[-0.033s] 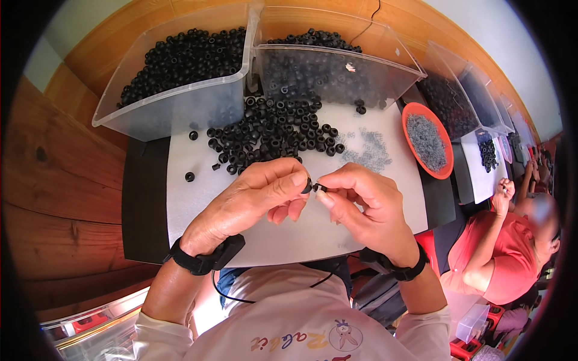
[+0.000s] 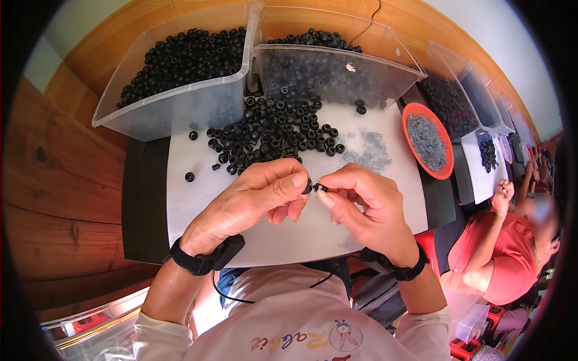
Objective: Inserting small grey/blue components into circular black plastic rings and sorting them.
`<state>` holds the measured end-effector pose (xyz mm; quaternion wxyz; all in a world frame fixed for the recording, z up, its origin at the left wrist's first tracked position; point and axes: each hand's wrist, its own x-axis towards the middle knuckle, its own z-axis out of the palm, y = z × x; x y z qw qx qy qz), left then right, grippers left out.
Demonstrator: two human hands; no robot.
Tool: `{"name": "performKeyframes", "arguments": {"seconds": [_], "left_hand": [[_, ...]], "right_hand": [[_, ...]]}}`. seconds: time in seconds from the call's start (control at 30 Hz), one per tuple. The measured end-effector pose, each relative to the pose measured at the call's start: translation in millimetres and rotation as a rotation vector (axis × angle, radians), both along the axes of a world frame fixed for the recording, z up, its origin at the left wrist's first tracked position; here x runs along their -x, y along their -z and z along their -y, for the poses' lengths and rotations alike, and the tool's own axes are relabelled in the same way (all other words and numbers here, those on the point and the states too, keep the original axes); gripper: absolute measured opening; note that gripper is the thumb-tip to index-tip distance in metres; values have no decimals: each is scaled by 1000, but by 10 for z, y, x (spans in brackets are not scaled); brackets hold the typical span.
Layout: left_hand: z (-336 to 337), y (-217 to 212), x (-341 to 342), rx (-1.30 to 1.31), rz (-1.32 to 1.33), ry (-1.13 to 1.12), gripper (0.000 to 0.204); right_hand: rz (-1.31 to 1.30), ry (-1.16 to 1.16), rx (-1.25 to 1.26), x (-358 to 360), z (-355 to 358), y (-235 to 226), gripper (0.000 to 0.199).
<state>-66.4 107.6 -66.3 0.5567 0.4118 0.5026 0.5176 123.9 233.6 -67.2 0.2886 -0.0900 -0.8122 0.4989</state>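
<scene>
In front of my chest, my left hand [image 2: 256, 195] pinches a round black ring-shaped part [image 2: 307, 186] between thumb and fingers. Facing it, my right hand [image 2: 367, 207] is closed on a small black piece [image 2: 319, 188] with a pale spot; its exact kind is too small to tell. The two parts meet or nearly meet at my fingertips. Just beyond the hands spreads a heap of black ring-shaped parts [image 2: 271, 129] on the white work mat [image 2: 283, 243]. Small clear plastic pieces [image 2: 367, 150] lie scattered right of that heap.
Two clear bins, one at left [image 2: 180, 111] and one at centre [image 2: 343, 72], hold many black parts along the back. An orange bowl [image 2: 444, 170] of small greyish clear pieces sits at the right edge. Farther right, a person in a coral shirt [image 2: 494, 256] sits at a neighbouring table.
</scene>
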Motion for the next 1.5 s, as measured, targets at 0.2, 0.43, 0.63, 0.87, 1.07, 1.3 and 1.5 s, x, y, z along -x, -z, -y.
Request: {"name": "performKeyframes", "arguments": {"seconds": [0.2,0.43,0.63,0.87,1.07,1.3,1.5], "left_hand": [[-20,-20,9,8,-13,36,43],[-63,-8,-6,12,-12,46,46],[-59,-33,-23,6,-31,40,50],[-49,-72,-106,6,-73,27,53],[-37,-73,-129,16,-61,38,53],[-59,-42,-124,-13,-46,55,53],[-60,-41,-125,4,-49,59,54]], "right_hand": [[-27,19,-60,12,-15,30,14],[-79,8,35,17,3,5,15],[-45,9,-87,-10,-18,-2,19],[-69,80,-405,-63,30,-14,30],[-114,138,-478,-99,102,64,35],[-182,184,-528,-102,112,99,36],[-158,160,-569,-110,106,52,36]]}}
